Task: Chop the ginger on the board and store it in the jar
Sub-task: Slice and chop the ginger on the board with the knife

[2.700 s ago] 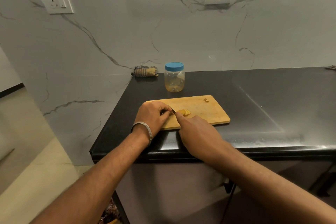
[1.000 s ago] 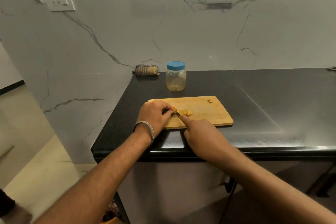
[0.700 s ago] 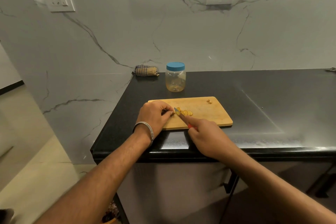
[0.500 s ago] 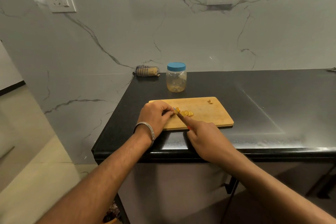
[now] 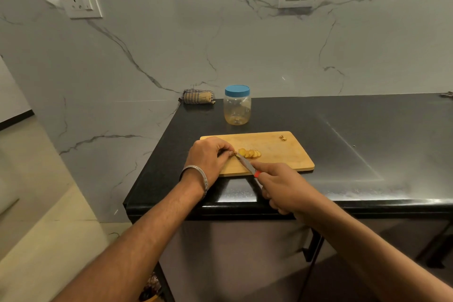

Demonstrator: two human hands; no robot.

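So the knife is down at the cutting end again. About 0.7 s ago the blade was lifted with its tip up over the slices; now the small red-handled steel knife [image 5: 247, 165] is angled low, its tip right at the stub of ginger that the left hand [image 5: 208, 159] pinches in curled fingertips. The right hand [image 5: 282, 187] is wrapped around the red handle, index finger laid along the blade's back. Looks to me like one more slicing stroke in a steady rhythm, not a change of step.

The row of pale yellow ginger slices [image 5: 250, 153] lies fanned on the rectangular wooden chopping board [image 5: 289, 154], just right of the blade, and it looks much the same as 1 s ago. There's also 1 tiny scrap of ginger peel [image 5: 283, 138] near the board's far right corner.

The clear plastic jar with the blue screw lid [image 5: 237, 105] sits behind the board on the black stone counter [image 5: 355, 130], lid on, same spot throughout, so storing hasn't begun. Not much of the stub shows past the fingers, so I'd guess chopping is nearly done, and fingertips are close to that edge.
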